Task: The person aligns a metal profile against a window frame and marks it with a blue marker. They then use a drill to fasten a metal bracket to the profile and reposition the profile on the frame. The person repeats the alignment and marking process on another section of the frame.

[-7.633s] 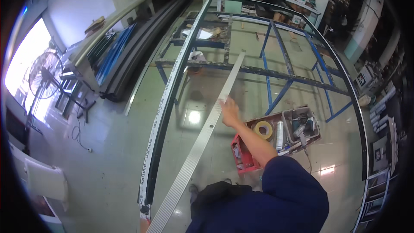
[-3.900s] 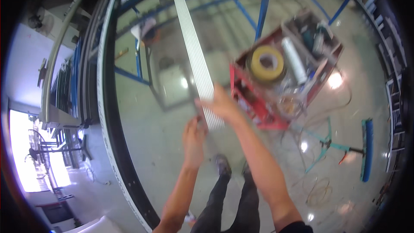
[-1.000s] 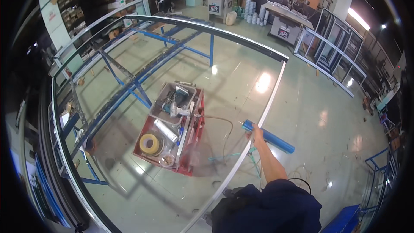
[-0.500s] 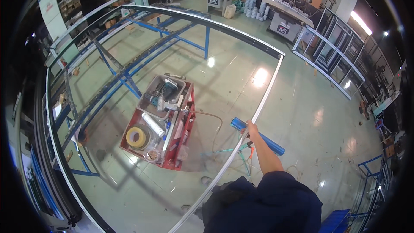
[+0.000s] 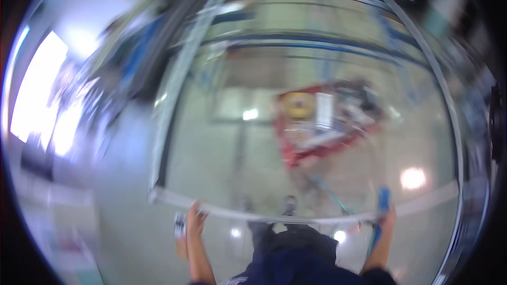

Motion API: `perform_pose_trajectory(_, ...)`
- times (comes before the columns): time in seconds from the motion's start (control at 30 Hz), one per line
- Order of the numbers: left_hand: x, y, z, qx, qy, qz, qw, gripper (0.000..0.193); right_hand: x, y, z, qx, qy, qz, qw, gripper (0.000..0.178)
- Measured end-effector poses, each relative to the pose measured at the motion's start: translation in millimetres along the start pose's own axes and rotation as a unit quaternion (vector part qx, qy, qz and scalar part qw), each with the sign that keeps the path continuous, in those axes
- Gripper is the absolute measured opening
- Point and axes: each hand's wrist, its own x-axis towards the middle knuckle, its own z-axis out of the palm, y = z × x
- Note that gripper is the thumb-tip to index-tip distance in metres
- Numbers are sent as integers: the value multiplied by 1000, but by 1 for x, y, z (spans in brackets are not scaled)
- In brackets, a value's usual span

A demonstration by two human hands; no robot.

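Observation:
A large rectangular metal frame [image 5: 296, 220] stretches out in front of me, its near bar curving across the view at waist height. Close to the near left corner, my left hand [image 5: 196, 220] is closed on that bar. Farther along, my right hand [image 5: 388, 219] grips the same bar toward its right end. Motion blur smears the fingers, but both hands appear wrapped round the bar. Just beyond my right hand, a blue padded piece [image 5: 384, 199] shows on the floor side of the bar, with a green leg [image 5: 334, 199] near it.
Inside the frame's outline stands a red tool cart [image 5: 291, 153] with a yellow tape roll [image 5: 299, 105] and a white tube [image 5: 325, 110]. Blue rack bars [image 5: 317, 46] cross under the frame's far part. Bright windows [image 5: 39, 89] lie to the left.
The view has swung left, so the cart now appears right of centre. My left hand has come into view on the near bar. My right hand still holds the frame.

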Motion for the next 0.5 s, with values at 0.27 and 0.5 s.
perform_pose_trajectory(0.27, -1, -26, -28, -79, 27, 18, 996, 45, 37, 52, 21, -208, 132, -12, 969, 77)
perform_pose_trajectory(0.5, -9, -23, -18, -76, 44, 15, 996, 48, 27, 44, 68, -291, 155, -45, 943, 75)
